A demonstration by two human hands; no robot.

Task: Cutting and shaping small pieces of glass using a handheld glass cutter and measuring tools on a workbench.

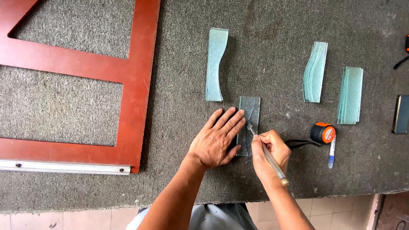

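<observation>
Glass strip [249, 123], textured and bluish-grey, lies flat on the grey carpeted bench [64, 106] and serves as the landmark for this head view. Left hand [217, 138] rests palm down on the left part of the glass strip, fingers spread and straight, gripping nothing, with the fingertips pressing on its surface. Right hand [270, 155] sits at the lower right edge of the glass strip, fingers closed around a slim metal cutter [266, 153] held like a pen; the cutter tip touches the glass about halfway along its length, and the brass end of the handle points back toward the person.

Just above and left of the glass strip lies a curved glass piece [216, 64]. Up and to the right, well apart, lie a stack of wavy glass pieces [315, 72] and, further right, a stack of straight glass pieces [350, 94]. Right of the glass strip, near the right hand, sit an orange and black tape measure [323, 133] and a pen [331, 152] just beside it. Far left of the glass strip lies a red-brown wooden frame [136, 76] with a metal rail along its lower edge. A dark phone [401, 114] lies at the far right edge.
</observation>
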